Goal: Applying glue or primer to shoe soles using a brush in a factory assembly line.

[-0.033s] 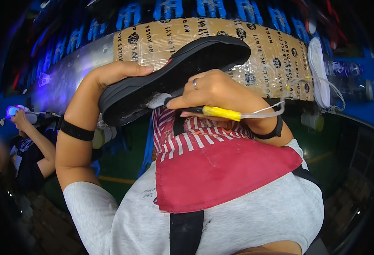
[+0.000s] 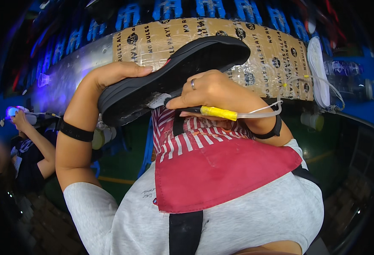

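A black shoe sole (image 2: 132, 95) is held up at a slant, its hollow inner side towards me and its narrower end raised to the right. My left hand (image 2: 121, 71) is closed on its far edge, thumb on the rim; the other fingers are hidden behind it. In my right hand (image 2: 204, 89), which wears a ring, is a brush with a yellow-wrapped handle (image 2: 219, 112) and a pale tube running from its end. The brush's whitish head (image 2: 158, 100) lies against the inside of the sole near the close edge. Wet, shiny patches show at the sole's left end.
Behind the sole is a bench covered with taped brown cardboard (image 2: 263, 59). A white sole-shaped piece (image 2: 318, 72) and a clear bottle (image 2: 348, 68) lie at the right. Blue racks (image 2: 168, 9) line the far side. At the left another person's hand (image 2: 21, 119) works near a bluish light.
My right hand and the brush have shifted very slightly left, and the tube has bent with them. The left hand and the sole have hardly moved.
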`<state>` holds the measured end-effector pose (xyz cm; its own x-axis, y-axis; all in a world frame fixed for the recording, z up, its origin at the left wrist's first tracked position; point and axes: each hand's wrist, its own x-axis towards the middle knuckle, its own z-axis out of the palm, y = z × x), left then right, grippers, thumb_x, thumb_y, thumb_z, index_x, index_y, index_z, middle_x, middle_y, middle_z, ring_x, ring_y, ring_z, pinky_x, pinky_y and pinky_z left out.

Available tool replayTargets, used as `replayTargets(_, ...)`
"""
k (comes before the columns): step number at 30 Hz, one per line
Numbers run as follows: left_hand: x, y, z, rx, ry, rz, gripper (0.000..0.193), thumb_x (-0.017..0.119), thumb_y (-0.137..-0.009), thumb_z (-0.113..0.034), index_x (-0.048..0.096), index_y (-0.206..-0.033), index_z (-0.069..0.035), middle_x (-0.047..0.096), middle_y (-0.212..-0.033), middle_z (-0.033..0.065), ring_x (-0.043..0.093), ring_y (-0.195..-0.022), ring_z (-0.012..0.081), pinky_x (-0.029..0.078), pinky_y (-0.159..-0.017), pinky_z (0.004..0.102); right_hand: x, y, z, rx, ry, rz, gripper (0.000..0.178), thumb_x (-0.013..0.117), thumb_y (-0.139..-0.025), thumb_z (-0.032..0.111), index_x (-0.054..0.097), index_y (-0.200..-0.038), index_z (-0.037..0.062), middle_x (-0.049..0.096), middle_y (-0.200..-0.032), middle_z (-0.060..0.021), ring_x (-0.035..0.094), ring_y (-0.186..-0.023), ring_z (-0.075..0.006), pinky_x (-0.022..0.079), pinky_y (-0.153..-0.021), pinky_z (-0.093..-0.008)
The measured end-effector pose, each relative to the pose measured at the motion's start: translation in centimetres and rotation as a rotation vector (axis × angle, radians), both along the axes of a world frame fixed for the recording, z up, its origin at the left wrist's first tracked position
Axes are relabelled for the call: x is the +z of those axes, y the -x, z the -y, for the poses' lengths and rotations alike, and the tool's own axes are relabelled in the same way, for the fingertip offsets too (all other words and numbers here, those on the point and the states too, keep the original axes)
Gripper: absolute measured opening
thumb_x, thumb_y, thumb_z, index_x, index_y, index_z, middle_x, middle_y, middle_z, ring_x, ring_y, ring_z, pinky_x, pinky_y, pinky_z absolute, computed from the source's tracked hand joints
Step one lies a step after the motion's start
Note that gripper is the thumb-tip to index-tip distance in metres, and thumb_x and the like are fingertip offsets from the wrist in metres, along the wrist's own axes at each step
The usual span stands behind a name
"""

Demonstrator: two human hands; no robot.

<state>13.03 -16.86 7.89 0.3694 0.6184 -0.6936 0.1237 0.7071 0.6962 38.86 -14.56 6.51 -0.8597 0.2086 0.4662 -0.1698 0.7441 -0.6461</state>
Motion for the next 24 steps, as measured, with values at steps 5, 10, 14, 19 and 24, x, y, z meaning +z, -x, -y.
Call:
replayTargets(5, 0.4, 1.2, 0.3, -0.008, 0.045, 0.002, 0.045, 0.064, -0.08, -0.029, 0.057, -0.112, 0.002, 0.062, -0.105, 0.0126, 0.062, -0.087, 0.0162, 0.049, -0.078, 0.0277, 0.6, -1.2, -0.7, 0.07, -0.005, 0.164, 0.028, 0.07, -0.064, 0.007, 0.067, -0.093, 0.0095, 0.058, -0.066, -0.008, 0.057, -0.061, -0.0231, 0.047, -0.055, -0.0305)
replayTargets(10, 0.1, 1.5, 1.2, 0.124, 0.064, 0.093, 0.042, 0.062, -0.082, -0.026, 0.057, -0.112, 0.002, 0.062, -0.105, 0.0134, 0.063, -0.087, 0.0177, 0.049, -0.079, 0.0283, -0.8, -1.4, -1.1, -0.035, 0.008, 0.032, 0.022, 0.067, -0.071, 0.01, 0.067, -0.093, 0.0106, 0.062, -0.069, -0.0125, 0.06, -0.061, -0.0266, 0.047, -0.054, -0.0331)
replayTargets(14, -2.0, 1.4, 2.8, 0.493, 0.053, 0.309, 0.042, 0.055, -0.087, -0.025, 0.05, -0.118, 0.003, 0.061, -0.107, 0.0156, 0.063, -0.09, 0.0232, 0.05, -0.083, 0.0344, 0.4, -3.0, -1.7, -0.029, 0.161, 0.066, 0.026, 0.071, -0.071, 0.014, 0.067, -0.097, 0.0111, 0.064, -0.073, -0.0111, 0.06, -0.061, -0.025, 0.046, -0.055, -0.0314)
replayTargets(19, -5.7, 0.3, 2.6, 0.702, -0.38, 0.813, 0.046, 0.031, -0.095, -0.035, 0.042, -0.127, -0.003, 0.048, -0.126, 0.016, 0.049, -0.114, 0.0273, 0.04, -0.096, 0.0433, 0.6, -2.9, -2.3, -0.248, 0.179, -0.066, 0.027, 0.072, -0.072, 0.016, 0.067, -0.097, 0.0086, 0.063, -0.072, -0.0102, 0.057, -0.058, -0.0223, 0.043, -0.054, -0.0289)
replayTargets(24, -6.8, -0.2, 3.1, 0.575, -0.791, 1.013, 0.057, 0.04, -0.089, -0.043, 0.033, -0.134, -0.01, 0.025, -0.141, 0.0185, 0.02, -0.13, 0.0414, 0.017, -0.099, 0.0649, 0.8, -2.9, -2.5, -0.301, 0.178, -0.107, 0.028, 0.073, -0.071, 0.012, 0.067, -0.097, 0.0063, 0.064, -0.072, -0.0098, 0.058, -0.058, -0.0181, 0.043, -0.054, -0.0264)
